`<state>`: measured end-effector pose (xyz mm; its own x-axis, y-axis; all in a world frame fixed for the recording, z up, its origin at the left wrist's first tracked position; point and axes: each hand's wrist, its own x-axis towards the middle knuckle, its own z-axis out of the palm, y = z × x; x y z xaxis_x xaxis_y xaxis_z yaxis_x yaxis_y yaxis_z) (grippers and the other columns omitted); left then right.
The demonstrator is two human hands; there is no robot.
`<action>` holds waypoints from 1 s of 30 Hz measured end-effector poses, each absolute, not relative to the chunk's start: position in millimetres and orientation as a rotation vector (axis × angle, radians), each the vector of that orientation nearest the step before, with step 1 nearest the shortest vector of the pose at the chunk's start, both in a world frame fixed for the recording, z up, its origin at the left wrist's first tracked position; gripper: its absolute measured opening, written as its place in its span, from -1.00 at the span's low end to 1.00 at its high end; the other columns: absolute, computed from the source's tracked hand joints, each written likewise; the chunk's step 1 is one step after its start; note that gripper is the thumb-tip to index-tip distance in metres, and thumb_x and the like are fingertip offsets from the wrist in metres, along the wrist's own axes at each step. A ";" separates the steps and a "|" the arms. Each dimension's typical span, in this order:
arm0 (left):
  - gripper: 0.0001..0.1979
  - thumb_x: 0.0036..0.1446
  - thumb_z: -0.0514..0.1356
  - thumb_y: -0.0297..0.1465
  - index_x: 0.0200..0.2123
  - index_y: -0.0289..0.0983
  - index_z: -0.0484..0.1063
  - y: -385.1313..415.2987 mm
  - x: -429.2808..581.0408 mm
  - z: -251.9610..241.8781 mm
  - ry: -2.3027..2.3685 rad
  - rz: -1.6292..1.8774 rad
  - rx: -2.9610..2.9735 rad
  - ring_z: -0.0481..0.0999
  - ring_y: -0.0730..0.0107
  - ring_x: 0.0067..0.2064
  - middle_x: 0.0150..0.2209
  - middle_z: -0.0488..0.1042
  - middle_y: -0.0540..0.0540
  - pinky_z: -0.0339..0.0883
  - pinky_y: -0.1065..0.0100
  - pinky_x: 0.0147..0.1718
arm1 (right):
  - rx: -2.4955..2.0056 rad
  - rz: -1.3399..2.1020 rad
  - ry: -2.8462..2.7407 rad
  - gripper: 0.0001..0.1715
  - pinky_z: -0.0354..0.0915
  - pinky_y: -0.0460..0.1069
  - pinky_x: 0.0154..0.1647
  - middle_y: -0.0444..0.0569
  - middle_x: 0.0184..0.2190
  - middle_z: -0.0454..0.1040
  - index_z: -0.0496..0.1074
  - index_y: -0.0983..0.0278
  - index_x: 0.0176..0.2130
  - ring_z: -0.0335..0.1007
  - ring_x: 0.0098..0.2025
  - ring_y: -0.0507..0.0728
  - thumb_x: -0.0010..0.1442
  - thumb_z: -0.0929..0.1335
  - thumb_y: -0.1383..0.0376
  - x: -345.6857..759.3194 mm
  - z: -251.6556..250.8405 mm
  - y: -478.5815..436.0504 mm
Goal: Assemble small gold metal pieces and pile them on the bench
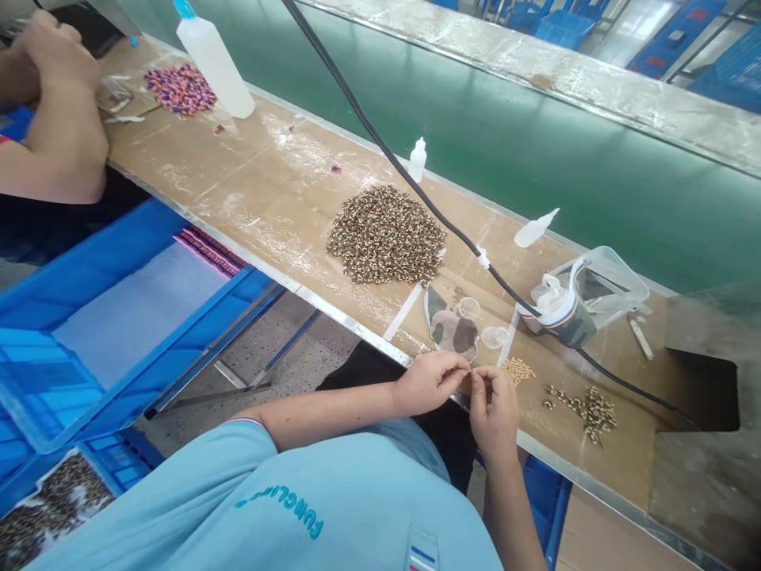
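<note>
The left hand (429, 382) and right hand (495, 414) meet over the bench edge, both in a narrow pinch, fingertips (468, 367) together on a tiny piece (469, 373) too small to make out. Just past them at 12 o'clock lies a mottled grey-brown patch (452, 331), and at 1 o'clock, touching it, sit clear rings (492, 337). At 3 o'clock is a small heap of pale beads (518, 370), with a loose trail of speckled beads (586, 412) beyond it. A large heap of speckled beads (386, 235) sits at 11 o'clock on the tan bench (250, 186). At 2 o'clock a clear tub (600, 285) stands beside a dark cup (575, 321), with a black cable (437, 198) running across the bench. Further out at 10 o'clock, a co-worker's hands (59, 59) rest near purple-and-orange beads (180, 89) and a squeeze bottle (214, 67). A blue crate (119, 317) stands at 9 o'clock.
</note>
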<state>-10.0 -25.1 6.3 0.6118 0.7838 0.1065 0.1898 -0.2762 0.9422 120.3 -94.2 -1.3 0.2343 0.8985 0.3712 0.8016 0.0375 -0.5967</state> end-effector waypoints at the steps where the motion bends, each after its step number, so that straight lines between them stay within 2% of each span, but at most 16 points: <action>1: -0.81 0.15 0.01 -0.45 -0.35 -0.29 0.42 -25.5 -9.9 5.4 0.783 0.717 1.808 0.45 0.40 -0.35 -0.42 0.49 -0.08 0.31 0.41 -0.28 | -1.771 0.166 -1.573 -0.88 0.18 -0.06 -0.36 -0.12 -0.43 0.34 0.27 0.23 -0.34 0.26 -0.38 0.04 0.25 0.21 0.30 120.4 -1.0 -94.3; 20: -0.79 0.19 0.00 -0.43 -0.30 -0.30 0.43 -26.5 -8.8 -1.1 0.754 0.760 1.918 0.48 0.43 -0.31 -0.37 0.53 -0.09 0.34 0.43 -0.27 | -1.794 0.188 -1.533 -0.85 0.15 -0.02 -0.32 -0.10 -0.42 0.34 0.25 0.22 -0.34 0.25 -0.36 0.07 0.26 0.17 0.28 119.3 -2.7 -94.6; 26: -0.81 0.16 0.04 -0.43 -0.28 -0.33 0.45 -28.3 -12.1 1.3 0.740 0.785 1.873 0.50 0.43 -0.32 -0.36 0.54 -0.11 0.35 0.45 -0.28 | -1.799 0.075 -1.525 -0.77 0.13 -0.02 -0.33 -0.08 -0.46 0.33 0.27 0.25 -0.33 0.26 -0.38 0.08 0.26 0.16 0.19 124.4 -4.1 -96.8; 30: -0.82 0.15 0.06 -0.43 -0.27 -0.32 0.45 -12.0 -30.4 7.7 0.761 0.793 1.895 0.50 0.42 -0.31 -0.34 0.54 -0.13 0.35 0.44 -0.26 | -1.823 0.157 -1.436 -0.70 0.11 -0.01 -0.34 -0.11 -0.54 0.31 0.28 0.26 -0.33 0.25 -0.42 0.09 0.25 0.17 0.11 128.3 -8.3 -97.3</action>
